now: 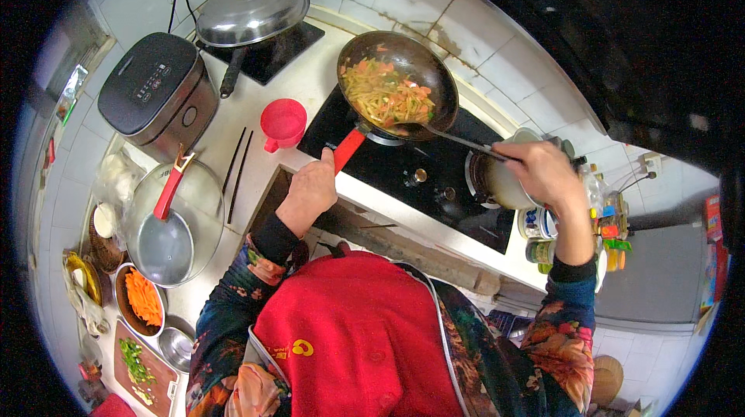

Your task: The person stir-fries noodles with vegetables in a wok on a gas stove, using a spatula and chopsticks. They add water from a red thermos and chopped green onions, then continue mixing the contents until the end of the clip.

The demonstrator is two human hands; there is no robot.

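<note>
My left hand (310,191) grips the red handle (350,152) of a dark wok (430,67), its thumb lying along the handle. The wok is over the left burner of a black glass gas hob (401,178). Inside it lie cooked vegetable strips (387,94), yellow-green with orange pieces. In my right hand (547,175), slightly blurred, is the long metal handle of a spatula or ladle (468,142). The utensil's head reaches into the near side of the food and is partly hidden by it.
Left of the hob are a pink cup (283,121), black chopsticks (236,175), a rice cooker (157,91) and a lidded pan (250,12). Nearer stand a glass lid (204,230), a bowl of carrot strips (144,297) and a cutting board (131,367). Jars (538,251) line the right end.
</note>
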